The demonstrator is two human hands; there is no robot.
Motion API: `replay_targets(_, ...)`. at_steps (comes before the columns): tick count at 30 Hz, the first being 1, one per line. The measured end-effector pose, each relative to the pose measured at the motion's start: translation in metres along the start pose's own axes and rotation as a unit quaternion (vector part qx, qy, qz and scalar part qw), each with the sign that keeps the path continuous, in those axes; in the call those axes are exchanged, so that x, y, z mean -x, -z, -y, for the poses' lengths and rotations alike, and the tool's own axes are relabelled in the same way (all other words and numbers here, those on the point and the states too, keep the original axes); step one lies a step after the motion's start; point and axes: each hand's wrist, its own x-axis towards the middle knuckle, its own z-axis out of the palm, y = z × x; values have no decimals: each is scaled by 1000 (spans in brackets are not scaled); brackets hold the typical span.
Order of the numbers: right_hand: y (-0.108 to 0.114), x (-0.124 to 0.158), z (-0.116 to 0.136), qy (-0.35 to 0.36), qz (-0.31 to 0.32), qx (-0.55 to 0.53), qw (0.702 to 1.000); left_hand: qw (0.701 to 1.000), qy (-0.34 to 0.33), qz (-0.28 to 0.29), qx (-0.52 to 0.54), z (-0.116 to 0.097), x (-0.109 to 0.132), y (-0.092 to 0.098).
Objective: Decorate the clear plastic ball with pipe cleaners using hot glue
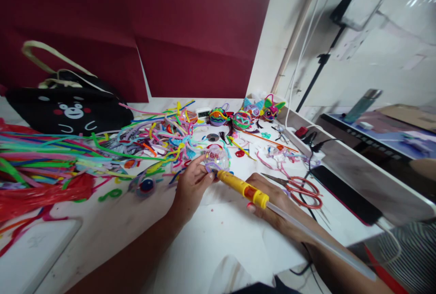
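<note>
My left hand (192, 182) is closed on a clear plastic ball (217, 156), with a purple pipe cleaner (211, 166) at its near side. My right hand (267, 198) is wrapped round a yellow hot glue gun (243, 187), whose tip points at the ball by my left fingertips. A long translucent glue stick (320, 239) runs out of the back of the gun over my right forearm. Whether the tip touches the ball, I cannot tell. Orange-handled scissors (304, 191) lie just right of my right hand. A clear ball with a dark blue eye shape (147, 186) rests left of my left hand.
Bundles of pipe cleaners (44, 153) cover the table's left side, near a black bag (73, 110). Finished decorated balls (242, 120) stand at the back. A black phone (345, 194) with a cable lies at the right, beside the raised table edge.
</note>
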Motion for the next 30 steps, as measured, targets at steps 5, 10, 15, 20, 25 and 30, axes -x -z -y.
replay_targets(5,1,-1,2,15,-2,23,1000,1000,12,-1,8,0,-1,-1)
replay_targets(10,0,0,0,25,2,37,999,1000,16,1,10,-2,-1,-2)
replay_targets(15,-2,2,-4,38,0,39,999,999,26,2,28,0,1,-1)
replay_targets(20,-3,2,-7,58,-7,37,998,999,28,-3,33,2,0,-1)
replay_targets(25,-4,2,-7,82,-21,35,996,998,32,-7,45,2,-1,-2)
replay_targets(30,-6,3,-9,105,-70,41,991,997,41,-9,63,2,-2,-1)
